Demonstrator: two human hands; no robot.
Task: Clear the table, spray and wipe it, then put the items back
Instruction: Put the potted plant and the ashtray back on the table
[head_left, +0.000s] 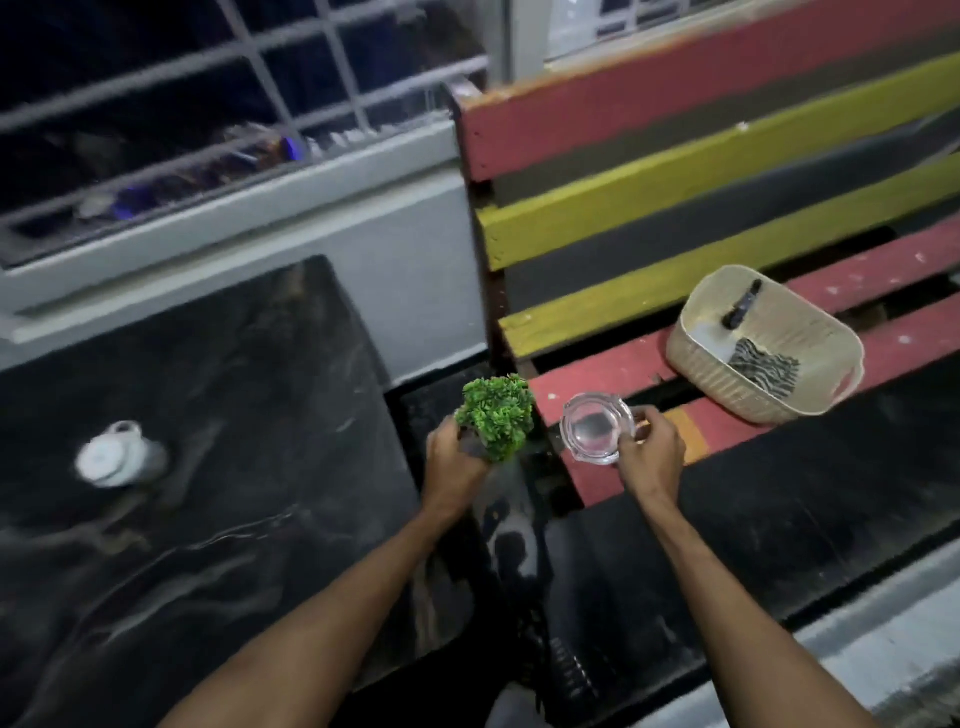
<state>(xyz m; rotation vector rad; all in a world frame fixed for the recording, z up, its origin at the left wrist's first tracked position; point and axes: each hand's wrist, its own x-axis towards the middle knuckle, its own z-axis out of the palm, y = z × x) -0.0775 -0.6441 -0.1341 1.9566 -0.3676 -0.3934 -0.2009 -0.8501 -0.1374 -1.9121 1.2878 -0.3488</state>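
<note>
The black marble table (218, 395) fills the left of the head view. A white lidded cup (117, 460) stands on it at the left. My left hand (454, 462) grips a small green potted plant (497, 413) in the gap between the table and the bench. My right hand (649, 454) holds a clear glass ashtray (597, 427) just over the near end of the bench seat. A beige plastic basket (727, 384) sits on the bench seat to the right, with a striped cloth (763, 366) and a dark spray bottle (740, 306) in it.
The bench (675, 156) has red and yellow painted slats and stands right of the table. A grey wall ledge (260, 208) with a barred window runs behind the table. Dark floor lies below my arms.
</note>
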